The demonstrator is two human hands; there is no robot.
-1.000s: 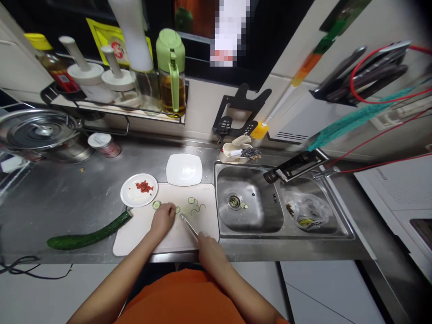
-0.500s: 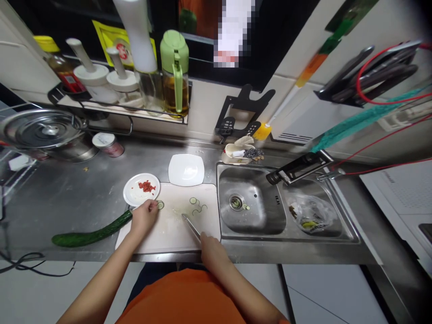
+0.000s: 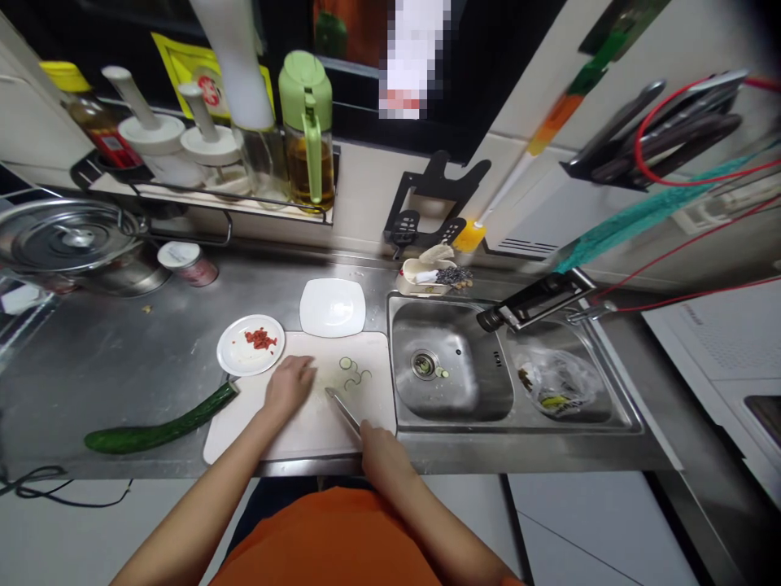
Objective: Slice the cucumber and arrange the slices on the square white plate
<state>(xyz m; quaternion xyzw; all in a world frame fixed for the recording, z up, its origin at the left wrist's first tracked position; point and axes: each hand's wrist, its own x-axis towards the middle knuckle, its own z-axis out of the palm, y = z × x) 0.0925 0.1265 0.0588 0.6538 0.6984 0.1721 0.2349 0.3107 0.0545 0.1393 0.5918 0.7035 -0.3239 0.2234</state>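
Note:
My left hand (image 3: pixel 290 386) is over the left half of the white cutting board (image 3: pixel 274 443), fingers bunched and pointing right; whatever it pinches is too small to make out. My right hand (image 3: pixel 383 449) is closed round a knife (image 3: pixel 344 409) at the board's front edge, the blade pointing up and left. Thin cucumber slices (image 3: pixel 346 363) lie on the board's right half. A long cucumber (image 3: pixel 159 432) rests to the left, its cut end at the board's edge. Behind the board are a plate (image 3: pixel 235 358) with chopped red pieces and a white square dish (image 3: pixel 333 308).
A steel double sink (image 3: pixel 455 423) is right of the board, with a plastic bag (image 3: pixel 565 387) in its right basin. At the back left stand a lidded pot (image 3: pixel 131 279) and a small can (image 3: pixel 196 268), below a rack of bottles and jars.
My left hand has moved right, away from the plate and the cucumber's cut end, towards the middle of the board. My right hand and the knife have hardly moved. The view has shifted slightly.

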